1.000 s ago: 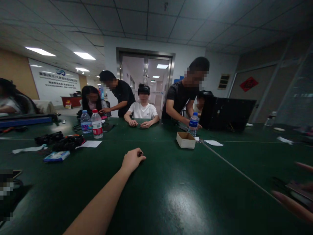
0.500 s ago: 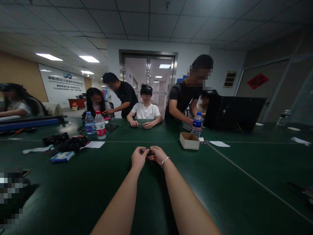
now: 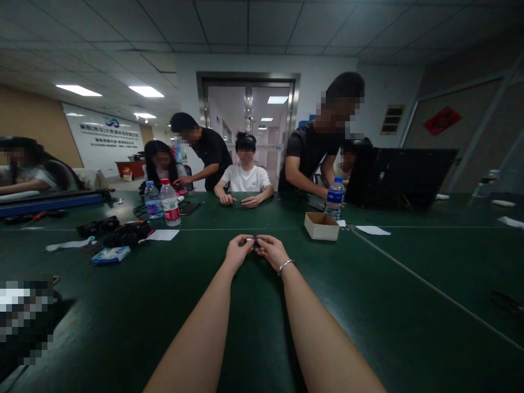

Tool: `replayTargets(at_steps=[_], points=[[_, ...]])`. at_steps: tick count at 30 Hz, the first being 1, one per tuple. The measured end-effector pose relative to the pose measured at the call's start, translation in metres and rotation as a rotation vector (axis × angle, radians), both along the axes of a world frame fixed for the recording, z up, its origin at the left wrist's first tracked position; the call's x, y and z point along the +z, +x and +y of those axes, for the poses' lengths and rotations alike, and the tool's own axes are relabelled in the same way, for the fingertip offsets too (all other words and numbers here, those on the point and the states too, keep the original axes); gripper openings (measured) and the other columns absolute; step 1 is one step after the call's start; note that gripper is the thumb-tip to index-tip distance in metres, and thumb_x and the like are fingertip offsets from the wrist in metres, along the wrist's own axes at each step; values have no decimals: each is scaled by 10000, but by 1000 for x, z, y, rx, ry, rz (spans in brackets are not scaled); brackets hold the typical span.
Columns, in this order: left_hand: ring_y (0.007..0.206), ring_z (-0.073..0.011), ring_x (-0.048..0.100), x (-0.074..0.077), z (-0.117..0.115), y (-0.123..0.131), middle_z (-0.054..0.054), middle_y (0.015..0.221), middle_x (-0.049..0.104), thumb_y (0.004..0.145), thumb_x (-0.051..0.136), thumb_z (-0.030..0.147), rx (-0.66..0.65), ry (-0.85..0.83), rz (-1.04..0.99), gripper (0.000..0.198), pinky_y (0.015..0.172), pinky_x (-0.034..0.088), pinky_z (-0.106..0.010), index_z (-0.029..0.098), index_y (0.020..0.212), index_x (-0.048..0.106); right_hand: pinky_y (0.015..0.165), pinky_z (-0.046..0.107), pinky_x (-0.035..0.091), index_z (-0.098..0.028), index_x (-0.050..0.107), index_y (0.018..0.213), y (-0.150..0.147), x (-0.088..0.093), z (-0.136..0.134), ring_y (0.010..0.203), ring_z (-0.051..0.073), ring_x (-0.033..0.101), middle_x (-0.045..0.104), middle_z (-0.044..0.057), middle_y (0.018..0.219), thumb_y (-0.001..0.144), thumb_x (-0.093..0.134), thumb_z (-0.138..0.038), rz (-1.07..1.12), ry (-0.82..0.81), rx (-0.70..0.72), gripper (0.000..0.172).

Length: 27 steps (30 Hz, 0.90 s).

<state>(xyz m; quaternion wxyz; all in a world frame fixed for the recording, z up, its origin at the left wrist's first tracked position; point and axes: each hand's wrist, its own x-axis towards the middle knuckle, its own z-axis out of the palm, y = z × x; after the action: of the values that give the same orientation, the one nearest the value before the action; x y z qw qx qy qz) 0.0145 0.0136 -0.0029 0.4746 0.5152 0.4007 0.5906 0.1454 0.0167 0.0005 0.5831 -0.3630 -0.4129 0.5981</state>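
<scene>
Both of my hands meet over the middle of the green table (image 3: 254,305). Between their fingertips is a small dark object (image 3: 256,244), too small and too covered by the fingers to name. My left hand (image 3: 238,253) is closed on its left end, where a light bit shows near the thumb. Closed on the right end is my right hand (image 3: 273,252), with a silver bracelet (image 3: 285,266) at the wrist. An open cardboard box (image 3: 321,227) sits beyond and to the right of my hands.
Bottles (image 3: 170,203) stand at the back left, and another bottle (image 3: 334,198) is behind the box. Dark gear (image 3: 126,233), a blue-white packet (image 3: 110,255) and paper (image 3: 164,234) lie on the left. A monitor (image 3: 403,177) is at the back right. Several people are across the table.
My view has tilted and shifted slightly. My hands sit a little higher and further right in the picture, and still hold the small dark object between them.
</scene>
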Motion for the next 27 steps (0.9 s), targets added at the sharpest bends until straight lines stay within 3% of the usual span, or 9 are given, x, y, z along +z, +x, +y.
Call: replayTargets(at_steps=[13,27], points=[[673,-127,587,1,1,4,-61,789,589,721,644,327,67,-54,66,230,639,525,-266,120,819,624,526,186,532,-118,609,850,3,2,-4,553,102,607,598,22,694,683,660,-17,84,4,24,202],[667,-121,585,-1,1,1,-49,772,587,649,711,289,60,-33,13,253,653,520,-269,124,818,620,584,209,537,-121,613,824,2,4,-6,611,112,616,588,20,722,645,673,3,109,-4,33,226]])
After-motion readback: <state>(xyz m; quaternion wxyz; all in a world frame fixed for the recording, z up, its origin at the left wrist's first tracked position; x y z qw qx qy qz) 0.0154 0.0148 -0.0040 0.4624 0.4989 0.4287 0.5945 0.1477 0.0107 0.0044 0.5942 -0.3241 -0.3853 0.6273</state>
